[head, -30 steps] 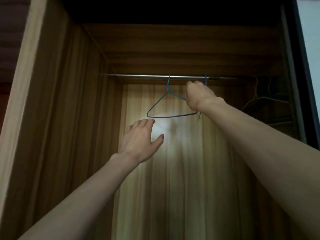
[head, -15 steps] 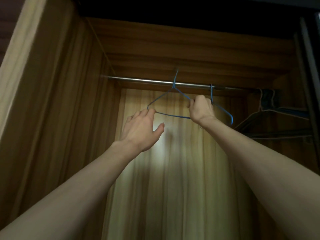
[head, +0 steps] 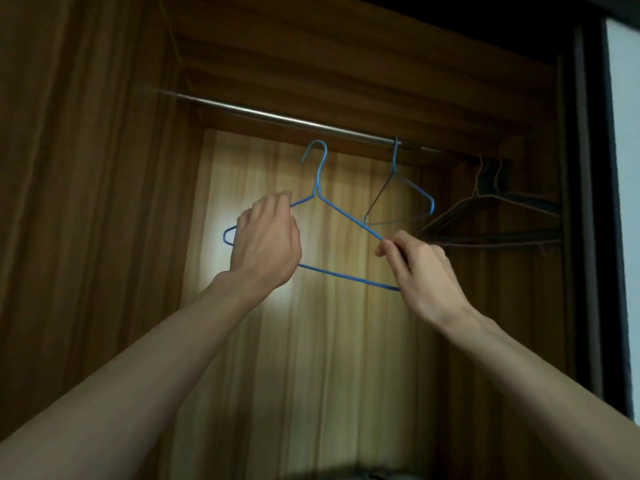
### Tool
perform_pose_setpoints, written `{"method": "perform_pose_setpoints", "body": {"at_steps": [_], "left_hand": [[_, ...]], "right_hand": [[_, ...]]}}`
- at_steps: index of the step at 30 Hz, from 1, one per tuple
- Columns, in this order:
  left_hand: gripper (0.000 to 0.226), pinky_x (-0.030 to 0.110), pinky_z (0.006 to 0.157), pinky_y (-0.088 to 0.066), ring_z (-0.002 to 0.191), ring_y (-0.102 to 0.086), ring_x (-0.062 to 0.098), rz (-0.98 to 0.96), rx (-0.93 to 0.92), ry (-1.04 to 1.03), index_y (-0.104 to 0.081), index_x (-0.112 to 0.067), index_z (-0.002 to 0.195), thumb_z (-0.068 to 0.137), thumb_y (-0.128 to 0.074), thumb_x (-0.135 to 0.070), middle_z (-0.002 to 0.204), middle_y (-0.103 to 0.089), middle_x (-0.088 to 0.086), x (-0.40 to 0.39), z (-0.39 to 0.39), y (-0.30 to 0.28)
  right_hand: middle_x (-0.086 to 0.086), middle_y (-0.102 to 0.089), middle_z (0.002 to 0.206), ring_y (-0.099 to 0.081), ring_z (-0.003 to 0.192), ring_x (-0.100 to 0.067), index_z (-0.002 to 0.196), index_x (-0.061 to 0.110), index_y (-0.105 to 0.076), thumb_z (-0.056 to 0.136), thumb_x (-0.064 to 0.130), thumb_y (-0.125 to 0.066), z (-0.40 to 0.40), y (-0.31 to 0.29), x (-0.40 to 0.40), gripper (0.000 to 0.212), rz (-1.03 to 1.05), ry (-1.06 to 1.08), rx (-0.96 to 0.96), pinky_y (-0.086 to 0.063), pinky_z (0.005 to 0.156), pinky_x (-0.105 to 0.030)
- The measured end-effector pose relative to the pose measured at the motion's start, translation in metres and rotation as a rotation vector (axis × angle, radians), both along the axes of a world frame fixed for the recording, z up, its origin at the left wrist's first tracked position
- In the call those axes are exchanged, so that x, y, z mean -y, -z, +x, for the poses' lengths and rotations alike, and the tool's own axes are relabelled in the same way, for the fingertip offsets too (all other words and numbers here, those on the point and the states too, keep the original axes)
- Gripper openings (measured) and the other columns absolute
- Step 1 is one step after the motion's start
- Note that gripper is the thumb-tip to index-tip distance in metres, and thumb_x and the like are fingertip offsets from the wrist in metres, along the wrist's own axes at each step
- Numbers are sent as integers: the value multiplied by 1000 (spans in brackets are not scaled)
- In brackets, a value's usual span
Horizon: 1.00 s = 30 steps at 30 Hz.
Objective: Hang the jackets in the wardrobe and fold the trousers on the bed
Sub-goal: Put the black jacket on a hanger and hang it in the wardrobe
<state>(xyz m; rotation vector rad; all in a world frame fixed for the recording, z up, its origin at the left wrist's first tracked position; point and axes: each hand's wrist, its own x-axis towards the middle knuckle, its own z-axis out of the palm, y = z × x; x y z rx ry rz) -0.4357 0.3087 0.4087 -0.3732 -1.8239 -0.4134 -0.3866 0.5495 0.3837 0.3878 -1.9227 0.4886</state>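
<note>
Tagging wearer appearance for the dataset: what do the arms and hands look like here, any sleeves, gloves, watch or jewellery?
Both forearms are bare up to the frame edge, no sleeves showing. The left hand and right hand are ungloved. No watch, bracelet or ring visible on the backs of hands or wrists that show; the light is dim, so small marks could be missed.

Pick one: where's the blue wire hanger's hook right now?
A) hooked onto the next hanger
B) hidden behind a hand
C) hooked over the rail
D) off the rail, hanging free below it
D: the blue wire hanger sits held between the left hand and right hand, its hook in open air below the rail.
</note>
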Motion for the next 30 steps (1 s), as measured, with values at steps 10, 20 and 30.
{"method": "perform_pose_setpoints", "body": {"at_steps": [10, 20, 30], "left_hand": [[31, 42, 84, -37, 97, -55, 37, -38, 188, 62, -57, -6, 120, 111, -32, -23, 112, -62, 13, -23, 1, 47], [29, 36, 64, -28, 73, -48, 27, -224, 228, 302, -50, -13, 94, 112, -32, -26, 81, -51, -4, -50, 68, 87], [33, 45, 63, -48, 78, -62, 39, -374, 73, 492, -48, -22, 95, 108, -31, -47, 84, -68, 4, -93, 161, 130]], "right_hand": [[-9, -51, 61, -43, 54, -23, 95, 30, -64, 109, 36, -46, 58, 57, -34, 23, 64, -79, 120, -33, 53, -32], [6, -59, 68, -57, 69, -16, 90, 33, -64, 107, 43, -48, 112, 79, -52, 26, 167, 61, 322, -51, 68, -42], [9, -49, 59, -42, 55, -6, 85, 18, -71, 106, 32, -56, 204, 105, -63, 29, 42, -84, 340, -33, 58, -21]]}}
